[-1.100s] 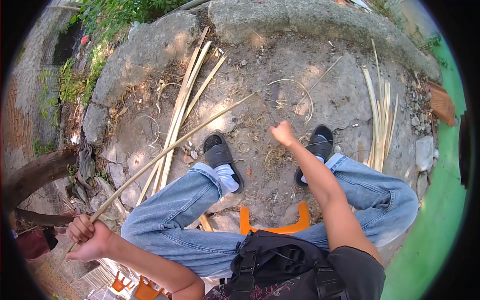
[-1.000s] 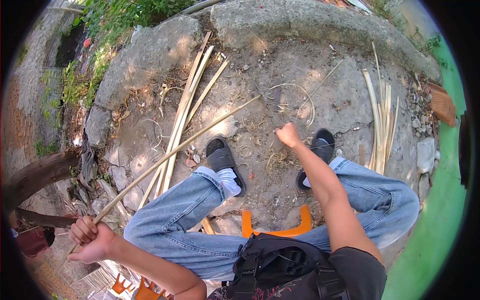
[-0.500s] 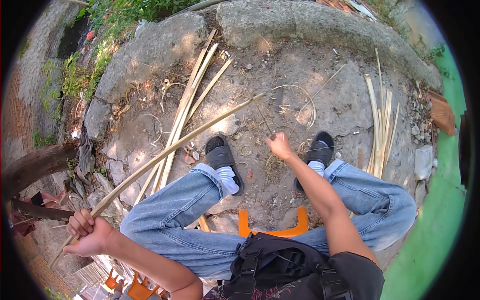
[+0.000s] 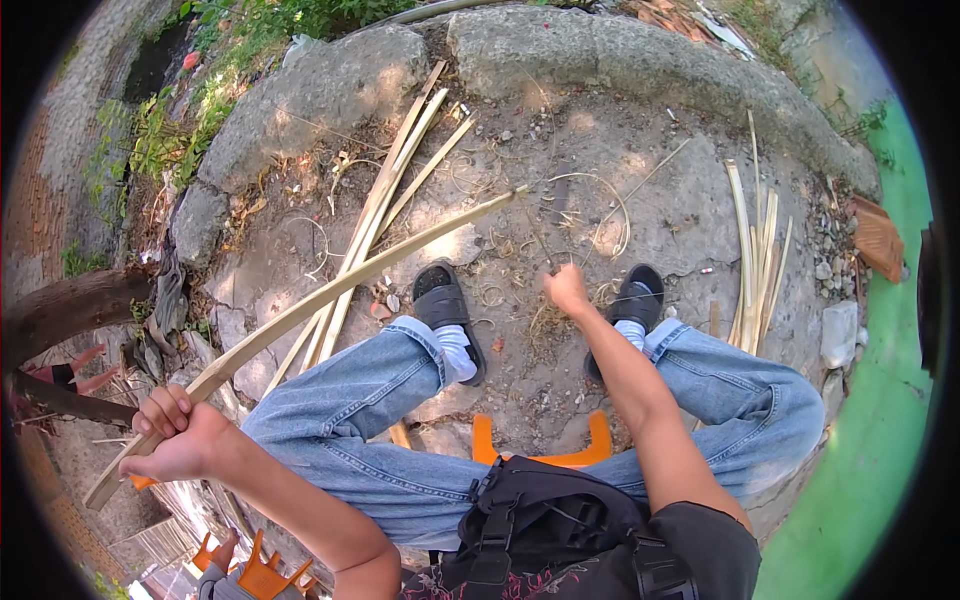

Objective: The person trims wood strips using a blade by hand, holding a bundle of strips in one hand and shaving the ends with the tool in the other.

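My left hand (image 4: 178,437), at the lower left, is wrapped round a long flat wooden strip (image 4: 330,290), which looks like split bamboo. The strip slants up and right across my left leg, its far end in the air above the ground between my feet. My right hand (image 4: 567,288) is closed, out in front between my sandalled feet. From its fingers a slim dark knife-like tool (image 4: 540,240) points up and left, close to the strip's far end. Its exact kind is hard to make out.
Pale strips (image 4: 385,200) lie beyond my left knee, and another bundle (image 4: 757,270) beyond my right. Curled shavings (image 4: 490,290) litter the ground. A low concrete kerb (image 4: 640,60) runs across the far side. An orange stool (image 4: 545,458) is under me; a curved trunk (image 4: 80,310) stands left.
My left hand has moved slightly up and right, and the strip has turned to show more of its broad face. My right hand has shifted a little to the right.
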Demonstrator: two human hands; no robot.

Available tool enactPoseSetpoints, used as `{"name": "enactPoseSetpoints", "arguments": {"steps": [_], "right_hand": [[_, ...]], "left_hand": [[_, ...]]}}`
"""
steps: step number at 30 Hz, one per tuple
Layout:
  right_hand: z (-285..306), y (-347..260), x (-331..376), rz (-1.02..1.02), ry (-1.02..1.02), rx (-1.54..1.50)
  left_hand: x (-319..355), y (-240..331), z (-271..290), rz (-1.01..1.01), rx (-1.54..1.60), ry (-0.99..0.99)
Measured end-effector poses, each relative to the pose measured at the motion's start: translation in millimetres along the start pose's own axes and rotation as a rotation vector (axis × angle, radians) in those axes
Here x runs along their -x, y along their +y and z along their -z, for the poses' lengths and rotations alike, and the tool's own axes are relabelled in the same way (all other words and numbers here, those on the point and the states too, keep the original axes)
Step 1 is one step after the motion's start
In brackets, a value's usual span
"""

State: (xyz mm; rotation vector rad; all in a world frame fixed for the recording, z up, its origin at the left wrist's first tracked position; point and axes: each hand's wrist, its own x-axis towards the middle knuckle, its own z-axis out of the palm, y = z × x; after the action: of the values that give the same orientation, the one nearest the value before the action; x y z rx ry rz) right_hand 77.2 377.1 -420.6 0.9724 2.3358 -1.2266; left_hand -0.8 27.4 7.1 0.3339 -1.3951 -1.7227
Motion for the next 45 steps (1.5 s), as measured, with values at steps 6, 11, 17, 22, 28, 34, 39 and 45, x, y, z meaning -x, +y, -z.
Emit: {"name": "enactPoseSetpoints", "arguments": {"steps": [6, 11, 17, 22, 28, 34, 39, 45], "right_hand": [[6, 0, -4, -0.164, -0.016, 0.019], [-12, 4, 12, -0.019, -0.032, -0.056], [8, 2, -19, -0.113, 0.059, 0.082], [3, 1, 8, -0.147, -0.026, -0.068], [1, -17, 46, -0.016, 0.009, -0.05], [-5, -18, 52, 0.109, -0.133, -0.018], [5, -6, 43, 0.181, -0.258, -0.025], [-19, -16, 18, -0.012, -0.017, 0.117]], "left_hand": [[5, -4, -4, 0.003, 0.003, 0.024], [0, 0, -1, 0.024, -0.002, 0.037], [6, -2, -2, 0.014, 0.047, 0.035], [20, -1, -13, 0.029, 0.081, -0.019], [22, 7, -14, 0.008, 0.217, -0.086], [22, 2, -9, -0.144, 0.128, -0.03], [20, 0, -12, -0.185, 0.022, 0.132], [-6, -12, 2, -0.144, -0.052, 0.228]]}}
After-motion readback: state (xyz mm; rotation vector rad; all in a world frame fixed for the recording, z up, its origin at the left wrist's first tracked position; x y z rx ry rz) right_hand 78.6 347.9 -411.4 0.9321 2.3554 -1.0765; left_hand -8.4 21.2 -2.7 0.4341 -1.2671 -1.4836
